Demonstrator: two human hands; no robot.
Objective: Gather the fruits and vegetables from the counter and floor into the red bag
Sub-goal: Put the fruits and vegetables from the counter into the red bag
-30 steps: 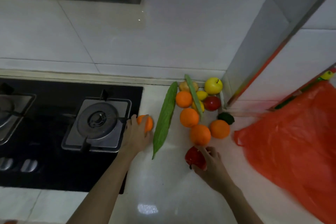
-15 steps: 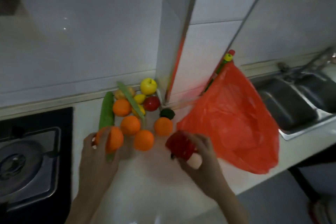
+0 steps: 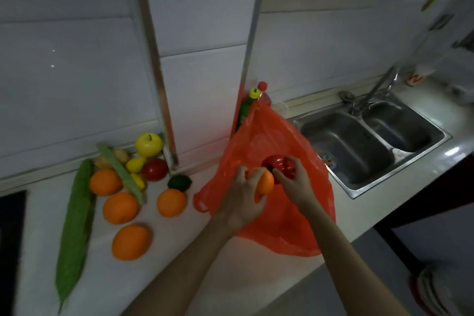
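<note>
The red bag [image 3: 302, 226] lies flat on the white counter [image 3: 218, 277]. Above it, my left hand [image 3: 243, 200] grips an orange [image 3: 265, 183] and my right hand [image 3: 295, 185] grips a red pepper [image 3: 280, 168]. On the counter to the left lie several oranges [image 3: 120, 208], a long green gourd [image 3: 74, 223], a pale green pod [image 3: 120, 172], a yellow apple [image 3: 148, 145], lemons [image 3: 136, 164], a red tomato [image 3: 154, 169] and a dark green fruit [image 3: 179, 182].
A steel double sink [image 3: 372, 146] with a tap [image 3: 372, 92] lies right of the bag. Bottles [image 3: 246, 108] stand behind the bag against a tiled pillar. The stove's black edge [image 3: 11, 238] is at far left. The counter's front edge drops to grey floor [image 3: 307, 297].
Both hands moved right from the fruit pile, carrying the orange and the red pepper over the red bag. The view swung right, showing the sink.
</note>
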